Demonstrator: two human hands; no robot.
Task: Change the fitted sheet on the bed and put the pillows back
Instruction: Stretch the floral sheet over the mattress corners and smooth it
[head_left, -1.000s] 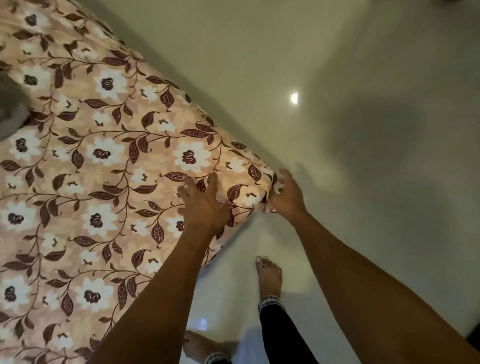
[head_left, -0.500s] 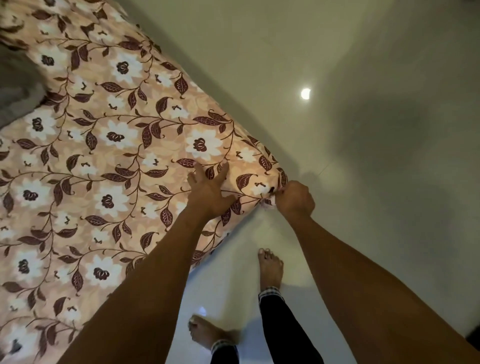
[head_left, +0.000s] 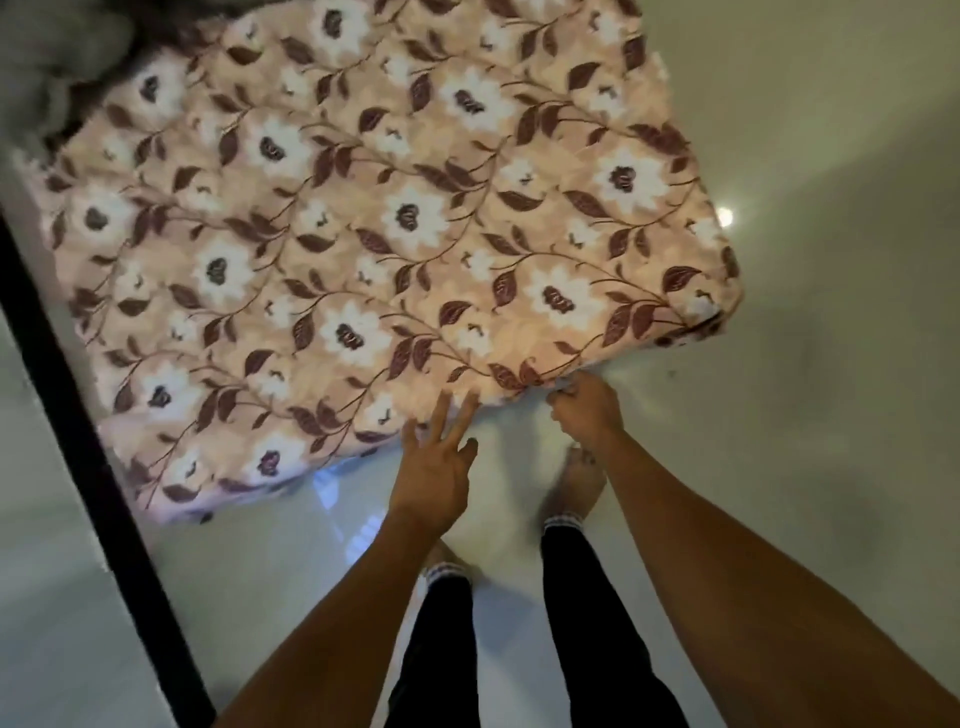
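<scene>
My left hand (head_left: 435, 462) has slid to the fitted sheet (head_left: 363, 234) edge, spread wide; right hand (head_left: 587, 410) pinches the hem, probably tucking.

Right hand (head_left: 587, 410): fingertips curl out of sight at the fitted sheet (head_left: 363, 234) hem. Grey bundle (head_left: 57, 57) top left, blurred and cropped, can't tell what it is. Left foot (head_left: 441, 560) mostly hidden behind the left forearm (head_left: 332, 623). Sheet's far end runs off the top edge.

One sheet (head_left: 395, 218); two grips, left grip (head_left: 434, 467) and right grip (head_left: 587, 410); two feet (head_left: 574, 488); one grey heap (head_left: 52, 52); one black bar (head_left: 78, 415).
</scene>
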